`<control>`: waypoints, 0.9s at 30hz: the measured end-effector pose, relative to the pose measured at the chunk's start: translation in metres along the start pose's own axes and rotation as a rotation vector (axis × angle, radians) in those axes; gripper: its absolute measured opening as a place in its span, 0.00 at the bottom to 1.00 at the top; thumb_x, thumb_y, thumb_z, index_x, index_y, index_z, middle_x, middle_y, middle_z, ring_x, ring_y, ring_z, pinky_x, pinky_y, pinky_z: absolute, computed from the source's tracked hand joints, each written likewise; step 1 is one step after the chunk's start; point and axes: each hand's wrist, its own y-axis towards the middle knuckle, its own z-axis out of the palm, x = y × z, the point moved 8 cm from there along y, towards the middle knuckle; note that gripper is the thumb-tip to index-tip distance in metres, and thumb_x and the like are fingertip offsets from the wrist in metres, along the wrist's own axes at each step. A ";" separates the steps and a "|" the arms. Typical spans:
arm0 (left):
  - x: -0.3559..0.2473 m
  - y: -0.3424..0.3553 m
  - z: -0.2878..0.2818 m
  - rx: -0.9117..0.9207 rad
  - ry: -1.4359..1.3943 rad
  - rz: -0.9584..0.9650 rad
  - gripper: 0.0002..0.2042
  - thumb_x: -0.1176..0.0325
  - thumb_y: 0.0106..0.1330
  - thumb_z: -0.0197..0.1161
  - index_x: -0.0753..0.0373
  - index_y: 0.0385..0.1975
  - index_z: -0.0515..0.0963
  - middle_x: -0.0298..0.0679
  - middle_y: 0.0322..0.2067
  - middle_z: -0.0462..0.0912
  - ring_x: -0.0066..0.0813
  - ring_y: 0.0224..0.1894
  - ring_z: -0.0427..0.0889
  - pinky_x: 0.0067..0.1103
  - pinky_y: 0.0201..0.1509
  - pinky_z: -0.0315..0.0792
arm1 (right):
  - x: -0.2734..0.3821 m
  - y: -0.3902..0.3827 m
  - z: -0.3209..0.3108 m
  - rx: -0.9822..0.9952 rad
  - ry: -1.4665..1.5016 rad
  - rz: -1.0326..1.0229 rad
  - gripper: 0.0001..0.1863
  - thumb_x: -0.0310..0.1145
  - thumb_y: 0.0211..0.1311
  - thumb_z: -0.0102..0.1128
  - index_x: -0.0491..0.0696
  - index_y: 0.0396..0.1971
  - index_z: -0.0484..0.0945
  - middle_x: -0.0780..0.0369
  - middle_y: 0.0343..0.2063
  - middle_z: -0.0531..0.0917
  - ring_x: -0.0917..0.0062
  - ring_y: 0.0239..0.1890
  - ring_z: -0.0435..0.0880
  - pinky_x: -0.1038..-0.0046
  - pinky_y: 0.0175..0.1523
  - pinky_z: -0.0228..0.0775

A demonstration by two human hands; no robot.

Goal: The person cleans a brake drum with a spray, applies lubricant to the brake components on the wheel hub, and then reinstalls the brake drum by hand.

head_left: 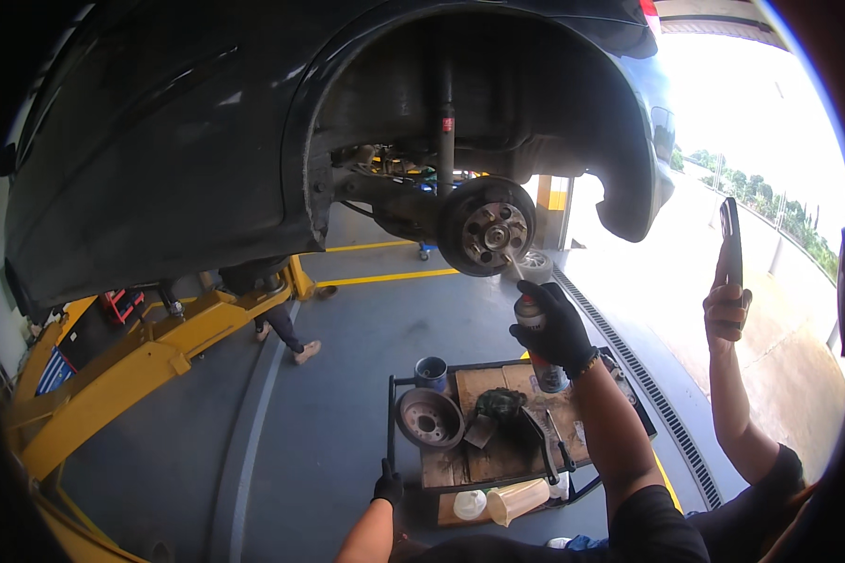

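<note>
Two black gloves cover your hands. Your right hand (559, 330) is wrapped around a spray can (530, 316), its top toward the hub (498, 235), which sits just beyond that hand and slightly left. Your left hand (388, 483) is low and near, at the left rail (391, 403) of the cart; it seems to touch the rail, but it is small and dark there, so you cannot tell how tightly its fingers close.

The can is a slim cylinder. The hub is round, dull metal with studs, set against a dark, broad disc, near the grey, tube-shaped strut (447, 155). On the cart, worn brown cardboard (483, 460) lies under a rusty, dish-shaped drum (432, 411) at the left and a dark, crumpled lump (500, 403); a cup (431, 373) stands beyond the drum. A translucent container (518, 502) lies at the near edge.

The raised dark car (178, 141) fills the far left, above a yellow lift arm (141, 389). The floor (329, 403) is smooth and grey-blue, with a long grate (629, 375) at the right. Near right, a co-worker's bare hand (726, 310) holds up a phone (733, 244).
</note>
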 end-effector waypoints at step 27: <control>-0.003 -0.007 -0.004 -0.034 -0.039 0.009 0.39 0.54 0.75 0.53 0.47 0.81 0.40 0.67 0.50 0.82 0.65 0.51 0.83 0.48 0.54 0.77 | 0.081 0.100 0.050 -0.112 -0.253 -0.221 0.37 0.35 0.49 0.69 0.60 0.64 0.74 0.47 0.55 0.77 0.50 0.45 0.86 0.54 0.47 0.82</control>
